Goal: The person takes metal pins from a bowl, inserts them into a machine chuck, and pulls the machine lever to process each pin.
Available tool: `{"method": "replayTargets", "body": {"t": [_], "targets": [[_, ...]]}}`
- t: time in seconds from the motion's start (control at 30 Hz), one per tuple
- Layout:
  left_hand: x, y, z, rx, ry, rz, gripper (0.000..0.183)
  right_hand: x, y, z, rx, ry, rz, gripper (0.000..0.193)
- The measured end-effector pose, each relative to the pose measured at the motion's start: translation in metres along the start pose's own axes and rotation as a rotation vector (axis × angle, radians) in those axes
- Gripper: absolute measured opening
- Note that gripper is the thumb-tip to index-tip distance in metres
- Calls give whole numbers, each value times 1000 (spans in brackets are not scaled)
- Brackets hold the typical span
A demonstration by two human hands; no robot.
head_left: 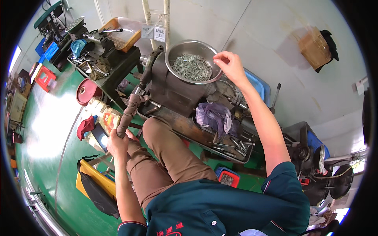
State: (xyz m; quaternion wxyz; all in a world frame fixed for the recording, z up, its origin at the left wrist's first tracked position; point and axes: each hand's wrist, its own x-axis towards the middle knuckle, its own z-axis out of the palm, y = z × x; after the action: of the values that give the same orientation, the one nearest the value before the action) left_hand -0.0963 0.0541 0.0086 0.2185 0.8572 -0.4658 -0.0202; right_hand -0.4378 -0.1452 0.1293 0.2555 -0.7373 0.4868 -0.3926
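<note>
My left hand (pixel 117 144) is closed round the lower end of a lever handle (pixel 129 112) wrapped in brown cloth strips. The lever slants up to a machine (pixel 165 84) in front of my knees. On top of that machine sits a round steel bowl (pixel 171 70), holding a heap of thin metal pins (pixel 192 67). My right hand (pixel 231 67) is raised at the bowl's right rim, thumb and fingertips pinched together. Whatever lies between those fingertips is too small to make out.
A purple rag (pixel 214 118) and several metal tools (pixel 238 147) lie on the machine's tray. Behind my right hand is a blue bin (pixel 258 84). A yellow stool (pixel 82 184) with a black bag (pixel 98 192) stands left. Below the tray sits a red container (pixel 235 180).
</note>
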Motion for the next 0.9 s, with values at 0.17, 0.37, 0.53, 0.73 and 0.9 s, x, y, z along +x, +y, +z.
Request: {"method": "replayTargets", "body": {"t": [0.17, 0.37, 0.53, 0.73, 0.9], "targets": [[0, -1, -1, -22, -18, 7, 23, -27, 0, -4, -227, 122, -175, 9], [0, 3, -5, 9, -39, -3, 24, -37, 0, -9, -189, 144, -156, 7], [0, 3, -4, -16, -55, -6, 25, -44, 10, -15, -260, 110, -107, 11], [-1, 3, -6, -25, -44, 13, 25, -46, 76, -8, 62, -53, 252, 15], [1, -2, 1, -39, -29, 11, 25, -63, 107, 9, 90, -88, 350, 14]]}}
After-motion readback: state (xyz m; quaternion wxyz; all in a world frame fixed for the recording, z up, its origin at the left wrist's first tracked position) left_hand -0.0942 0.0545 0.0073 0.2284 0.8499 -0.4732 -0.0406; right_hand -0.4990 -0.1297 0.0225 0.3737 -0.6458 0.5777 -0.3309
